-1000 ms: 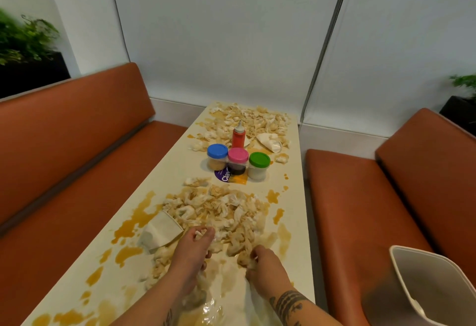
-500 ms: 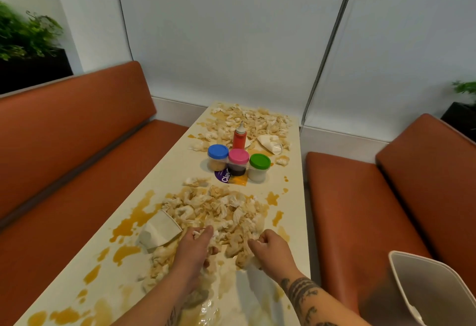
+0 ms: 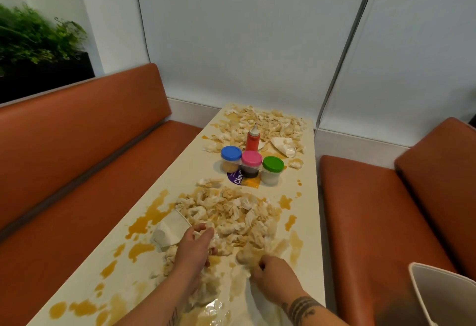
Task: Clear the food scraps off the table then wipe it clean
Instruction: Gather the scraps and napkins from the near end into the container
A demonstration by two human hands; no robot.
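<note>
1. Landmark: the pink-lidded clear jar (image 3: 251,164), which stands mid-length on the long cream table (image 3: 177,179). The widest bare tabletop lies left of the jar, out to the left edge. To its right, only a narrow strip dotted with orange sauce spills (image 3: 284,200) reaches the right edge.
2. One pile of pale crumpled food scraps (image 3: 231,212) lies on the near side of the jar. A second pile lies beyond it, at the wall end.
3. The left hand (image 3: 195,248) is at the near-left rim of the first pile, fingers curled round a clump.
4. The right hand (image 3: 273,271) is at the near-right rim, fingers curled onto a clump with the fingertips hidden.
5. A white paper cup (image 3: 170,230) lies on its side just beside the left hand.
6. The pale sheet under the right wrist cannot be identified.
7. A white plastic bin (image 3: 443,297), near-right of the jar, is cut off by the frame corner.
8. Orange padded benches (image 3: 77,145) flank the table.
</note>
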